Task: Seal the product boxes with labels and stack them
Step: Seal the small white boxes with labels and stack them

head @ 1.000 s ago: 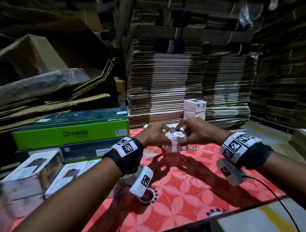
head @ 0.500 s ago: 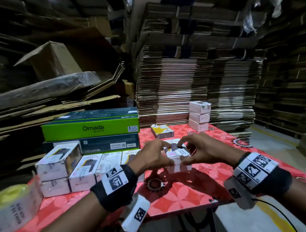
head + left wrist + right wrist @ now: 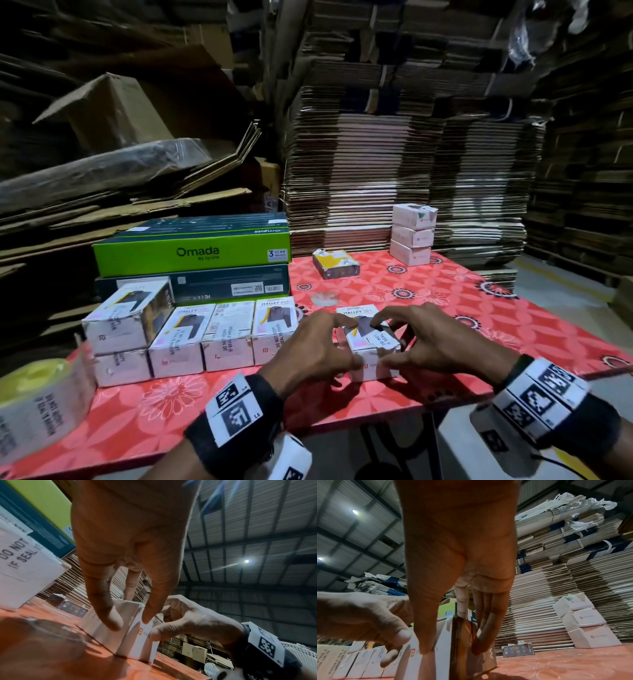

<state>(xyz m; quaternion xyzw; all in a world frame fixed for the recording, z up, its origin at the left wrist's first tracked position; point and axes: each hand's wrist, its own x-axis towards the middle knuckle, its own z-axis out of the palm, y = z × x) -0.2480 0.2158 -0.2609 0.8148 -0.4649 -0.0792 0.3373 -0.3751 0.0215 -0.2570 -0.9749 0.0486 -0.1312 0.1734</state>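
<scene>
A small white product box (image 3: pixel 368 368) stands on the red floral table (image 3: pixel 479 318) near its front edge. A white seal label (image 3: pixel 383 337) printed "DO NOT… IF SEAL" lies across its top and front edge. My left hand (image 3: pixel 347 339) grips the box from the left, thumb on the front face. From the right, my right hand (image 3: pixel 383 342) pinches it, index finger on the label. In the left wrist view my left hand (image 3: pixel 130 622) touches the box (image 3: pixel 133 642). In the right wrist view my right hand (image 3: pixel 452 649) spans the box (image 3: pixel 443 655).
A row of labelled white boxes (image 3: pixel 226 335) lines the table's left side, in front of a green Omada carton (image 3: pixel 191 251). A label roll (image 3: pixel 37 404) sits at the near left. Three white boxes (image 3: pixel 412 236) are stacked at the back right. A yellow-topped box (image 3: pixel 335 263) lies mid-table. Flat cardboard stacks (image 3: pixel 394 154) rise behind.
Both hands stay on the same box, which has come closer to the table's front edge. The view has pulled back, bringing the row of boxes and the label roll into sight.
</scene>
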